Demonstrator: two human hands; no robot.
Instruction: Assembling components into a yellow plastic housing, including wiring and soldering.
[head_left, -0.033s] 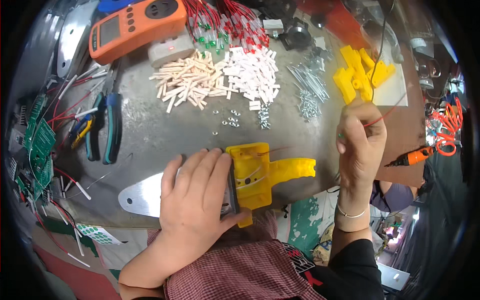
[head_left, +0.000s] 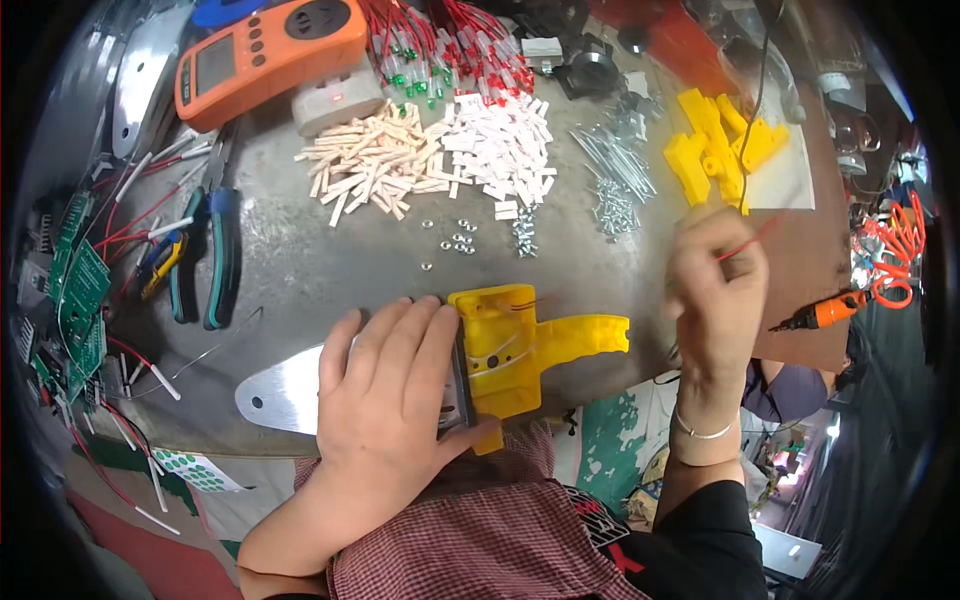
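My left hand point(head_left: 385, 375) lies across a silver metal plate point(head_left: 285, 388) with a rounded end and a hole. Its fingers stretch over the dark frame where the plate meets a yellow plastic handle housing point(head_left: 510, 385), and its thumb presses the housing's near corner. The housing's hollow side faces up, showing holes and a thin wire inside; the hand covers the plate's middle. Raised to the right of the handle, my right hand point(head_left: 718, 275) is closed and blurred, a thin red wire point(head_left: 748, 243) sticking out of it. The wire's other end is hidden.
Beige tubes point(head_left: 375, 165), white sleeves point(head_left: 500, 150), and screws point(head_left: 617, 205) lie in piles. Beyond are an orange multimeter point(head_left: 265, 60) and red and green indicator lamps point(head_left: 430, 65). Pliers point(head_left: 222, 260) and circuit boards point(head_left: 80, 290) sit left; yellow parts point(head_left: 720, 150) and an orange screwdriver point(head_left: 830, 313) sit right.
My right hand has shifted slightly and turned, now smeared by motion; the green tip seen at its fingers before no longer shows. My left hand and the housing keep their place.
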